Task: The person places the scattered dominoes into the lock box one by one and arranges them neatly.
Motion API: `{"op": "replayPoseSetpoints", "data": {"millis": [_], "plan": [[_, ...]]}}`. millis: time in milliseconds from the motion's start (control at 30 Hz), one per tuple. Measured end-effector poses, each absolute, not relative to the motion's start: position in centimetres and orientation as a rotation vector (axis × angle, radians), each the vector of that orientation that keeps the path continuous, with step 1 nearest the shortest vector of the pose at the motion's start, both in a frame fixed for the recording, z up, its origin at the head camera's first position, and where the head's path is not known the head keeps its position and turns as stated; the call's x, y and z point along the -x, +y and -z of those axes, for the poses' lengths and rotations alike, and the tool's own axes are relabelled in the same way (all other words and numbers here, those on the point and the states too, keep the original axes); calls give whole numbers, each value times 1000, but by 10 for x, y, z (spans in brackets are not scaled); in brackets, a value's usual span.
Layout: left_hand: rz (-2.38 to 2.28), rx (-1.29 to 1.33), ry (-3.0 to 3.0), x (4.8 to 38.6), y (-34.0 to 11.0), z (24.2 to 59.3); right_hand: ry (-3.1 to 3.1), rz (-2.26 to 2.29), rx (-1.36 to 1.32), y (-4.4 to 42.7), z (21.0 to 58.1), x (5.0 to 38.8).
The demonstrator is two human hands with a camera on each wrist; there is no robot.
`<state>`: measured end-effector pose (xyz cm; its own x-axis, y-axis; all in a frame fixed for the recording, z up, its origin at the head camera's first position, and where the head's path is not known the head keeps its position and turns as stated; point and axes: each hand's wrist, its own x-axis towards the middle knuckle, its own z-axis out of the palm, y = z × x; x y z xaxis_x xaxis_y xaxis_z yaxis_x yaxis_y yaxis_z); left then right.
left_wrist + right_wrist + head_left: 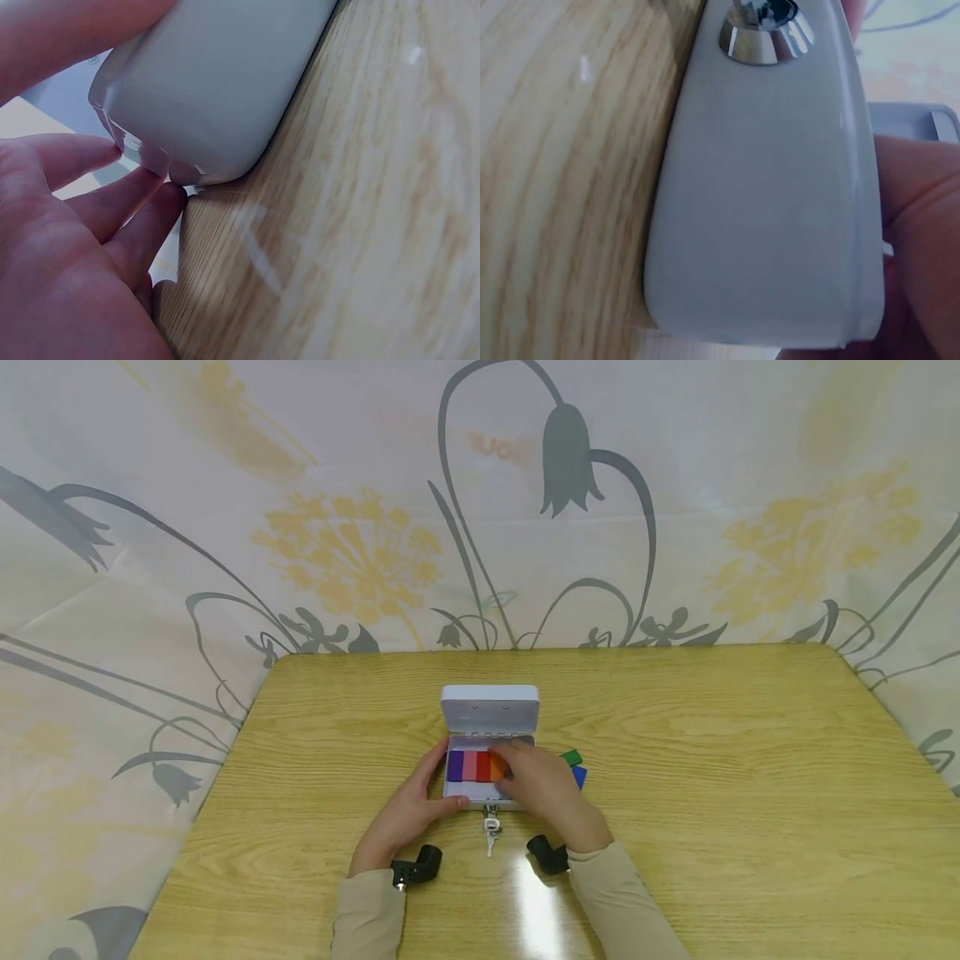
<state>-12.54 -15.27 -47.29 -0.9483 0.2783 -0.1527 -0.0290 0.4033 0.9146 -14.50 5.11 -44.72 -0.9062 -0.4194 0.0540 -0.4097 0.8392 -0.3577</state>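
Note:
A white metal box (457, 790) stands on the table with its lid (491, 717) raised at the back. Inside it, purple (455, 767), pink (469, 766), red (483, 766) and orange (497, 767) blocks lie side by side in a row. My left hand (408, 814) grips the box at its left end, thumb at the front edge and fingers at the left side. My right hand (540, 781) reaches in over the right part, thumb and fingers pinching at the orange block. Its fingertips are partly hidden in both the head and right wrist views.
A green block (572, 757) and a blue block (579, 776) lie on the table just right of the box, partly behind the right hand. Keys (491, 835) hang from the front lock (765, 37). A patterned cloth (495, 552) hangs behind the wooden table (712, 793).

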Motion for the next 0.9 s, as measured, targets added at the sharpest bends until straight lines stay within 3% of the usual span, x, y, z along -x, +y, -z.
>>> {"op": "replayPoseSetpoints", "data": {"millis": [900], "plan": [[-1569, -201, 2364, 125, -153, 472, 2668, 1010, 754, 76, 437, 151]]}}
